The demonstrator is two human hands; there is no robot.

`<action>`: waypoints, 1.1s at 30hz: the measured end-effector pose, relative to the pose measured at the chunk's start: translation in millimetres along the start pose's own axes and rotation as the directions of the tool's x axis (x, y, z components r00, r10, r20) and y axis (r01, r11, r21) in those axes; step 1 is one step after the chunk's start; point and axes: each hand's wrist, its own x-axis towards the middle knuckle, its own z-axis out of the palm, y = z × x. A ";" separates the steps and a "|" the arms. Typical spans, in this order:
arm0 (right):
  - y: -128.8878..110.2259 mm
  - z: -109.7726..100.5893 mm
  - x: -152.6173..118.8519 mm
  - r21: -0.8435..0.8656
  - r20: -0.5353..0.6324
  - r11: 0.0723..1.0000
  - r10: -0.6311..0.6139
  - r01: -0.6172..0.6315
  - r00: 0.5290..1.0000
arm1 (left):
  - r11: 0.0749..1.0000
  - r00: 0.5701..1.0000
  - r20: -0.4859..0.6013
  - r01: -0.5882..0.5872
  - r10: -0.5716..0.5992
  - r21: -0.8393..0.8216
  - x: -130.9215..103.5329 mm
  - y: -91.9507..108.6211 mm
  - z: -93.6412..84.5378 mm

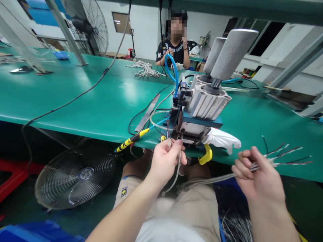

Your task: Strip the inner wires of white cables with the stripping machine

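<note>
My left hand (166, 159) pinches a thin grey cable (178, 168) at the front of a pneumatic press (193, 127). The cable's upper end is partly hidden by my fingers and the tool. From there it hangs down over my lap. Closed around a bundle of grey cables (212, 179), my right hand (259, 174) is off to the right of the press. Red, black and white wire ends (290, 156) fan out past that hand. The press has two knurled metal handles (232, 53) on top and blue air tubes.
A yellow-and-black striped tube (132, 140) and a metal strip (147, 112) lie left of the press. Below the green table (101, 97) stands a round fan (85, 174). Another person (174, 43) sits opposite, near a cable pile (146, 69). A bin of cables (234, 222) is beside my leg.
</note>
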 end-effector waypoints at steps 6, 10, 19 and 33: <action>-5.2 -21.8 27.3 0.079 -0.065 0.995 -0.051 0.056 0.997 | 1.000 1.000 -0.020 0.012 -0.012 -0.026 4.4 -1.0 0.9; -4.1 -25.0 30.7 0.067 -0.066 0.997 -0.025 0.030 0.998 | 1.000 0.999 -0.036 -0.007 0.006 -0.024 3.9 -2.0 3.0; -5.1 -25.8 31.1 0.029 -0.053 0.999 -0.012 0.014 0.998 | 0.998 0.996 -0.063 -0.059 0.060 0.010 6.2 -3.8 6.7; -4.5 -25.8 31.6 -0.001 -0.048 1.000 -0.028 0.028 0.998 | 0.998 0.996 -0.060 -0.063 0.063 0.006 7.2 -6.5 6.1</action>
